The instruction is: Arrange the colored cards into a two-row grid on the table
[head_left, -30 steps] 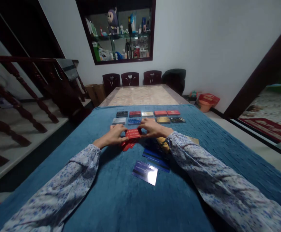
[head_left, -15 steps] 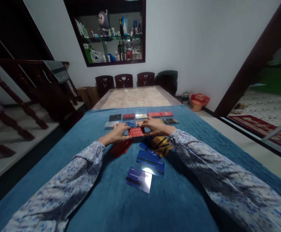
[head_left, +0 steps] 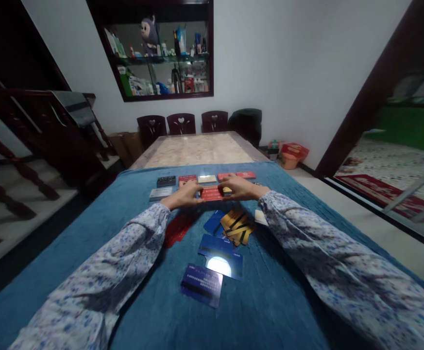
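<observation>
Between my two hands is a red card stack [head_left: 212, 193], gripped at its left end by my left hand [head_left: 184, 195] and at its right end by my right hand [head_left: 241, 188]. It is held above or against the second row of stacks, which it partly hides; whether it touches them I cannot tell. Several loose gold cards [head_left: 238, 225] lie fanned in a heap below my right hand, overlapping a blue card [head_left: 214, 222]. Red cards [head_left: 178, 229] lie below my left hand. Nearer me are more blue cards [head_left: 201, 285], one with a bright glare.
Behind my hands stands a row of card stacks, with a black stack [head_left: 166, 181] at its left end and a red stack [head_left: 246, 175] at its right. A grey-white stack [head_left: 161, 194] sits in front. The blue cloth [head_left: 270, 311] covers the table's near part; chairs [head_left: 181, 124] stand beyond.
Both hands, with the red card stack, have moved slightly forward toward the rows. My right forearm now uncovers more of the gold heap and a pale card beside it. The view has shifted a little.
</observation>
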Tool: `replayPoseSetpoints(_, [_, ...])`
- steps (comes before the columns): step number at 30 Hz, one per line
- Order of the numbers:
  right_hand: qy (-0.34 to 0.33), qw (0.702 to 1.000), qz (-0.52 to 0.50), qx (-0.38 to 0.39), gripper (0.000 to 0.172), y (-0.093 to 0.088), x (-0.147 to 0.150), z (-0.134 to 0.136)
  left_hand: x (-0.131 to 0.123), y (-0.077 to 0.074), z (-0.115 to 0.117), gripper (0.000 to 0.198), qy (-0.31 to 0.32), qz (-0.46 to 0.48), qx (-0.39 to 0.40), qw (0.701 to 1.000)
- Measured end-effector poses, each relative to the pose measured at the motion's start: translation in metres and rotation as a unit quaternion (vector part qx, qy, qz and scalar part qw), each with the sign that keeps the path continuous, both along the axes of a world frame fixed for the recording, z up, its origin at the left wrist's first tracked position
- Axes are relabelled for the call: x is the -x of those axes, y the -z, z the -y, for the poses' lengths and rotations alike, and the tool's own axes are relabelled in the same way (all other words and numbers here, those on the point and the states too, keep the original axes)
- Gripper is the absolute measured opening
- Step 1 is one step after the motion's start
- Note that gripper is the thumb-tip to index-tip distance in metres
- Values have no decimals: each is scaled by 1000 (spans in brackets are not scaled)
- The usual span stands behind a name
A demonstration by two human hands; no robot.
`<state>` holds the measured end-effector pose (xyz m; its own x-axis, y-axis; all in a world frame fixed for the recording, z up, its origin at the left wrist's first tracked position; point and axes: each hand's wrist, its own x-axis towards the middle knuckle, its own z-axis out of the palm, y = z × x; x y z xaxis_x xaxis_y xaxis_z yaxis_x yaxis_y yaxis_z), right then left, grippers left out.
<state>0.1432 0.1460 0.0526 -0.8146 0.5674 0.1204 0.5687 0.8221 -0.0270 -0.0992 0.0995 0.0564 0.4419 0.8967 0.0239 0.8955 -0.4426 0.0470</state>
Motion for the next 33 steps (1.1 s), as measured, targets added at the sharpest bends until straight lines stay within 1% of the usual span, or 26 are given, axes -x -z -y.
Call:
replayPoseSetpoints(6, [13,1000,-2,-3,29,-2,-12,-18,-11,3,-27,32,41,25,-26,999])
replayPoseSetpoints(11, [38,999,4,-1,34,-1,-20,-33,-23,0,-39,34,16,2,-34,999])
replayPoseSetpoints(14, [56,998,8,4,39,0,-25,-38,-30,-2,-45,38,15,-19,-30,999])
replayPoseSetpoints(19, [80,996,41,3,31,-4,-30,-48,-39,1,-62,40,6,-24,-36,999])
replayPoseSetpoints(24, [109,992,66,-4,29,-3,-33,-65,-50,4,-80,37,-1,-23,-39,999])
replayPoseSetpoints(33, [148,985,93,1,38,5,-40,-96,-66,9,-102,34,-11,-2,-46,999])
